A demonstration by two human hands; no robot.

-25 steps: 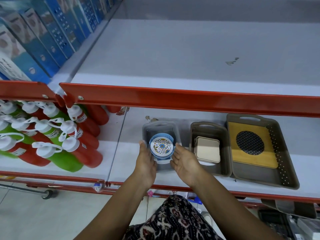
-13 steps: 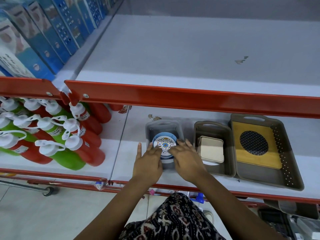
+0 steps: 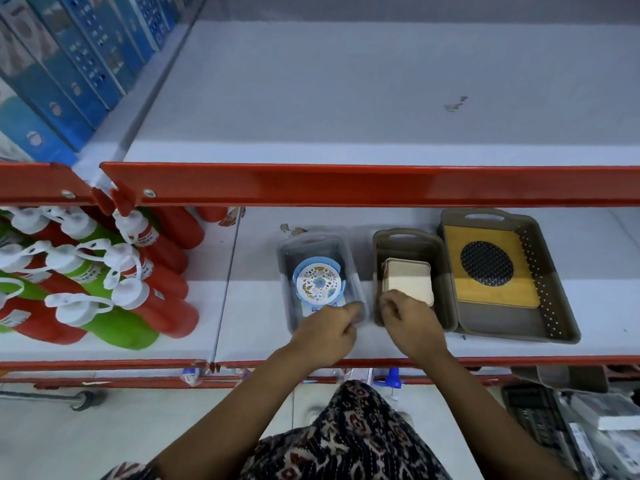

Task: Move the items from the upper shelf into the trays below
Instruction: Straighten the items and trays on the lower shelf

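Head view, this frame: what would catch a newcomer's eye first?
Probably the red shelf rail crossing the whole frame, with the bare upper shelf above it. Below it, three trays sit in a row, each holding one item; the round floral-patterned dish in the clear tray stands out, with the left hand and right hand at the trays' near edges. Red and green bottles crowd the lower left.

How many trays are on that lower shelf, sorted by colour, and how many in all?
Clear grey tray: 1
Brown trays: 2, the smaller brown tray and the larger brown tray
Total: 3 trays
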